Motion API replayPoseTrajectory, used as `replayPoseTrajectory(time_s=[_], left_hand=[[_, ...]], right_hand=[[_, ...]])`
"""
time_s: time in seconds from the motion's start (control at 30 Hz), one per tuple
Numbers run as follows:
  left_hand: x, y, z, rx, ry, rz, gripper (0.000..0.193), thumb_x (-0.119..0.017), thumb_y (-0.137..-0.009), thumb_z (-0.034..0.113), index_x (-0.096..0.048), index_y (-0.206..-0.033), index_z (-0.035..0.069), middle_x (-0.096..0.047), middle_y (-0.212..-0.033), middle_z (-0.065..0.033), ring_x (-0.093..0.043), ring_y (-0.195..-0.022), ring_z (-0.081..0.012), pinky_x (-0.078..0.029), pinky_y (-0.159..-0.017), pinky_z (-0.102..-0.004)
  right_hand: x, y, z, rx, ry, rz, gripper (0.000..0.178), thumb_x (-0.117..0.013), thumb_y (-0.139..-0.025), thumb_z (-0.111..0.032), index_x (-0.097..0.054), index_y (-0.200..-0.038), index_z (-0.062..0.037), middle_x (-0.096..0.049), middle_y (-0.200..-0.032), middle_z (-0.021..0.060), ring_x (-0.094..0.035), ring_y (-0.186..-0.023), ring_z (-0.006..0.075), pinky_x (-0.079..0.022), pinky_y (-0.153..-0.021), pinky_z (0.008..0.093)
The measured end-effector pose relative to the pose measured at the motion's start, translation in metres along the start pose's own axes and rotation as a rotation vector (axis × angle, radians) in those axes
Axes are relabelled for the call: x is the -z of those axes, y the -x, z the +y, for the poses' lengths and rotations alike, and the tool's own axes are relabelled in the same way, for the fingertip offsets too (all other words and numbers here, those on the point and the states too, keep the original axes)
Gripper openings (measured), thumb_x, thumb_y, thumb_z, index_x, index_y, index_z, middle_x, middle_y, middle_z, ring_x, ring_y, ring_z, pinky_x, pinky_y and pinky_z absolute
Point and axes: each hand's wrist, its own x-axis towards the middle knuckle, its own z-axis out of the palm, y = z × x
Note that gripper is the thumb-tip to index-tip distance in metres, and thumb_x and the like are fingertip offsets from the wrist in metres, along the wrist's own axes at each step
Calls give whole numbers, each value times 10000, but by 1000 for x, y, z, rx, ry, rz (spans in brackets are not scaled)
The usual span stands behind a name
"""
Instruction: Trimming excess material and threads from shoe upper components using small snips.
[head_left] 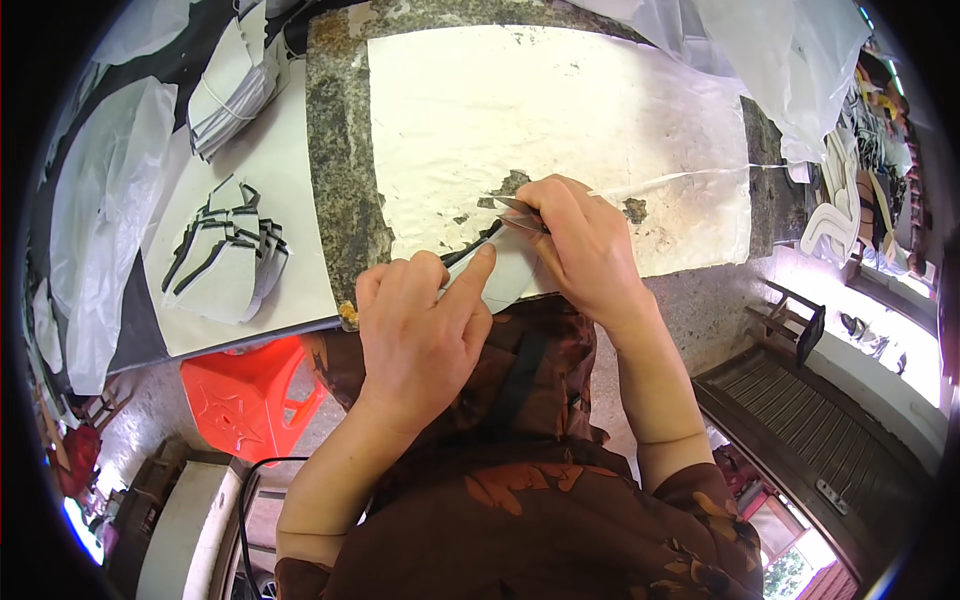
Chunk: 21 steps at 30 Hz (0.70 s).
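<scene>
A light grey flat piece (510, 272) with a black strip (466, 252) along its upper edge lies at the front edge of the work board. My left hand (415, 320) holds it from the left, index finger stretched along the strip and the other fingers curled; its thumb is hidden. In my right hand (592, 245) is a small pair of scissors (522, 214), gripped close to the blades. The blades point left, just above the strip's upper end, slightly apart. Part of the piece lies under my right hand.
White sheeting (540, 110) with worn patches covers the board. On the left are a stack of black-edged grey pieces (225, 270), a tied bundle (232, 95) and plastic bags (110, 210). A red stool (245, 395) stands below. White curved parts (832, 225) hang at the right.
</scene>
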Motion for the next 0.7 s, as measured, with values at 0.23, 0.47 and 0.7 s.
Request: replayPoseTrajectory(time_s=[0.23,0.47,0.7], left_hand=[[1,-5,2,-7,-18,-13,424,-709,-783,102,-737,-1204,145,-432,-825,-27,-495,-757,-212,-371,-767,-380],[3,-9,5,8,-46,-71,464,-695,-774,108,-720,-1236,143,-453,-839,-34,-514,-770,-211,-367,-764,-385],[6,-19,14,27,-86,-93,458,-656,-775,77,-745,-1221,131,-437,-796,-43,-511,-761,-220,-368,-710,-390]], right_hand=[[2,-5,-5,-40,24,3,211,-745,-861,-68,-602,-1012,-31,-627,-848,123,-626,-765,328,-500,-662,411],[5,-8,-7,-98,47,-44,166,-734,-882,-98,-614,-978,-36,-610,-831,124,-608,-775,328,-483,-666,422],[4,-8,-10,-107,28,-7,173,-754,-847,-86,-628,-958,-44,-608,-835,118,-606,-764,323,-491,-654,417]])
